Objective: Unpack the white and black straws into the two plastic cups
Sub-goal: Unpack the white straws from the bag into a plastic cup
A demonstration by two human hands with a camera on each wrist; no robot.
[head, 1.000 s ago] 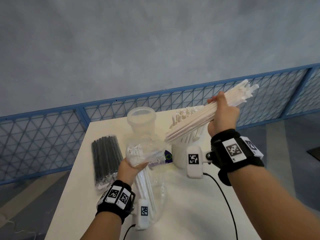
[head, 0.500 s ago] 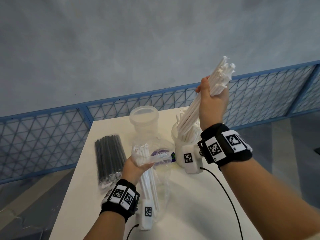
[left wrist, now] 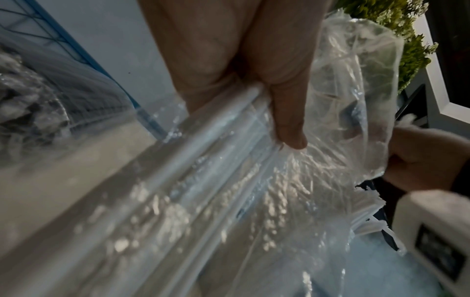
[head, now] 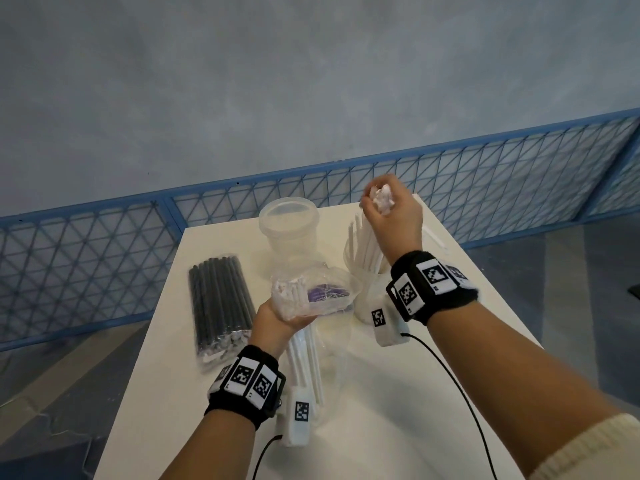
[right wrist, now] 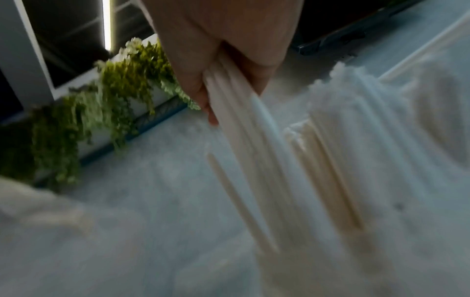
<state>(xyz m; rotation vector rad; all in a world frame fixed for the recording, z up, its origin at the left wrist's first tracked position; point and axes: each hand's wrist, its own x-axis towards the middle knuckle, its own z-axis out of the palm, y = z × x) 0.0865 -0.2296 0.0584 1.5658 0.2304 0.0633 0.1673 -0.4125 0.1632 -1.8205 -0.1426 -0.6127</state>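
Observation:
My right hand (head: 389,211) (right wrist: 223,60) grips a bunch of white straws (head: 365,247) (right wrist: 244,128) by the top, their lower ends standing in the right plastic cup (head: 363,303), which holds more white straws. My left hand (head: 277,317) (left wrist: 244,66) holds the clear plastic bag (head: 318,292) (left wrist: 343,112) with several white straws (head: 304,355) (left wrist: 203,140) left inside, above the table. An empty clear cup (head: 287,223) stands behind the bag. The sealed pack of black straws (head: 220,303) lies at the left of the table.
The white table (head: 398,410) is small, with edges close on both sides. One loose white straw (head: 434,239) lies near the far right edge. A blue mesh fence (head: 104,258) runs behind the table. Cables trail from both wrist cameras.
My right hand swung the white straw bunch from tilted to upright, then lowered it into the right cup. The left hand kept holding the bag, barely shifting.

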